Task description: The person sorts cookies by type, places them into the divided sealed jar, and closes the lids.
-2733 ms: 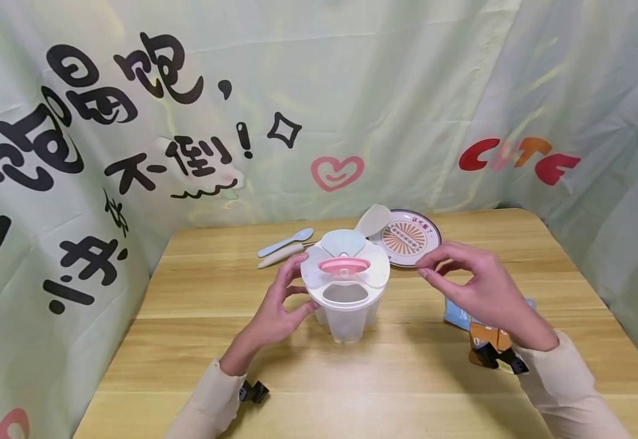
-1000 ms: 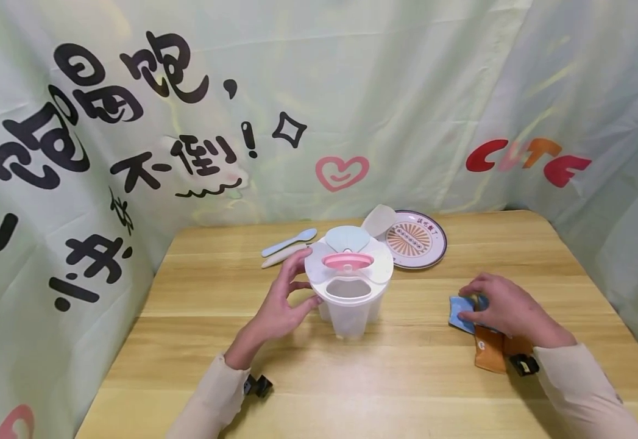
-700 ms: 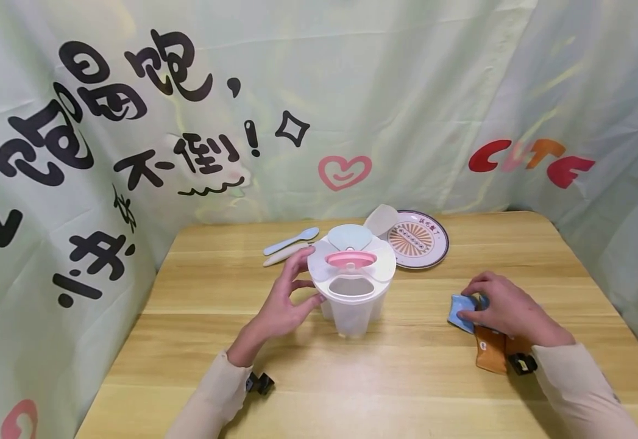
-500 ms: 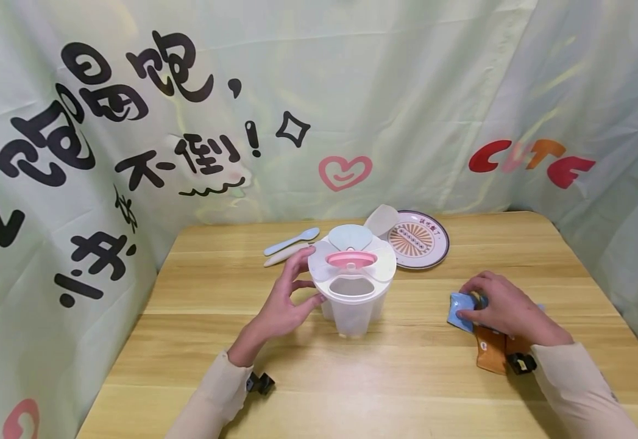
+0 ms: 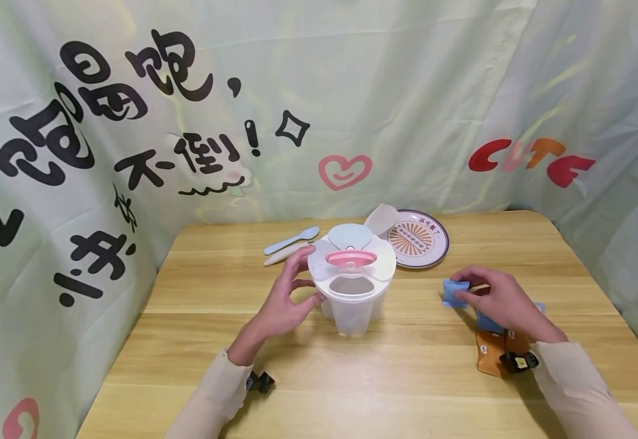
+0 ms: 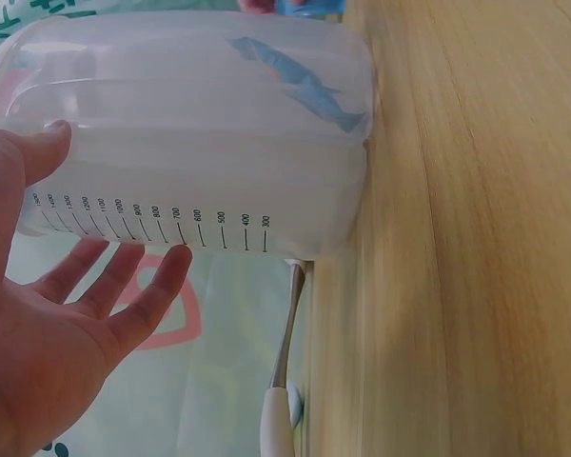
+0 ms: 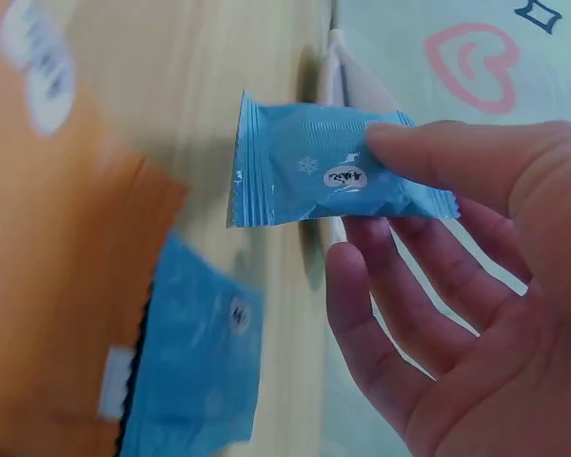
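Note:
My left hand (image 5: 286,308) holds the side of a translucent plastic canister (image 5: 350,320), thumb in front and fingers behind. A printed measuring scale (image 6: 152,224) runs along its wall in the left wrist view, and blue wrappers (image 6: 305,86) show through inside. On top, its white lid has a pink handle (image 5: 351,259) and an uncovered oval opening (image 5: 351,285) facing me. To the right, my right hand (image 5: 499,299) pinches a small blue sealed packet (image 7: 305,167) between thumb and fingers, raised above the table. Under that hand lie another blue packet (image 7: 205,352) and orange packets (image 5: 490,355).
Behind the canister lie a light-blue spoon (image 5: 291,241) and a white-handled utensil (image 5: 284,255) whose metal shaft shows in the left wrist view. A spatula's white head (image 5: 382,218) overlaps a patterned plate (image 5: 425,253). A printed curtain (image 5: 406,91) hangs behind the table (image 5: 384,390).
My right hand, earlier raised with nothing in it near the plate, went down to the packets, took hold of a blue one and lifted it slightly leftward. My left hand stays at the canister.

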Demonstrator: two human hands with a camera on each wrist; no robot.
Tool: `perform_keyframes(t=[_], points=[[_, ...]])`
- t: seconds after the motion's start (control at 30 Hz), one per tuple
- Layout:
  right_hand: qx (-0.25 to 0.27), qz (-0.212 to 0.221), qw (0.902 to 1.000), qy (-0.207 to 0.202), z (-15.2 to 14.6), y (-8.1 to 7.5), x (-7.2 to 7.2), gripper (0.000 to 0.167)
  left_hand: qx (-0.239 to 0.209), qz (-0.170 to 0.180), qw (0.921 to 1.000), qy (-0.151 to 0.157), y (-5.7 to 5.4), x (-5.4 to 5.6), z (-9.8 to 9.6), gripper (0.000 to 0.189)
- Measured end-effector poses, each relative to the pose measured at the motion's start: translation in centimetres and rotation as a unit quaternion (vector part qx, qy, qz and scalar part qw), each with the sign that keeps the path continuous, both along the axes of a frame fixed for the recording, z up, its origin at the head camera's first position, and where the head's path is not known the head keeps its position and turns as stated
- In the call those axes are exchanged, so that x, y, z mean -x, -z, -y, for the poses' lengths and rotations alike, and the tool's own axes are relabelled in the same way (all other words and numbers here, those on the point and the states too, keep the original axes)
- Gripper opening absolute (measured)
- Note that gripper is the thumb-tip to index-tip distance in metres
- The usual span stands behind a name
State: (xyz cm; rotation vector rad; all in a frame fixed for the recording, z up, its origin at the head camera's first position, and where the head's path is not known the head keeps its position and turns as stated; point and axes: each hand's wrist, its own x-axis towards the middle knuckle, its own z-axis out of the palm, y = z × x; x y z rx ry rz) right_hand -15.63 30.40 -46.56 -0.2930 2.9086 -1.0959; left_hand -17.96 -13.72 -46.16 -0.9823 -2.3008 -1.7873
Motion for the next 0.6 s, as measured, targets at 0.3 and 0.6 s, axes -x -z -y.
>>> perform_keyframes(t=[0.3,0.6], points=[[0.055,-0.029,0.998,-0.003,1.5,-1.5,0.2,0.024,-0.001,0.0,1.0,0.002,0.0,0.0,-0.1,0.09],[0.08,-0.042,0.9959,-0.002,3.4,-3.6,0.6,0.029,-0.004,-0.003,1.0,0.003,0.0,0.0,0.0,0.091]])
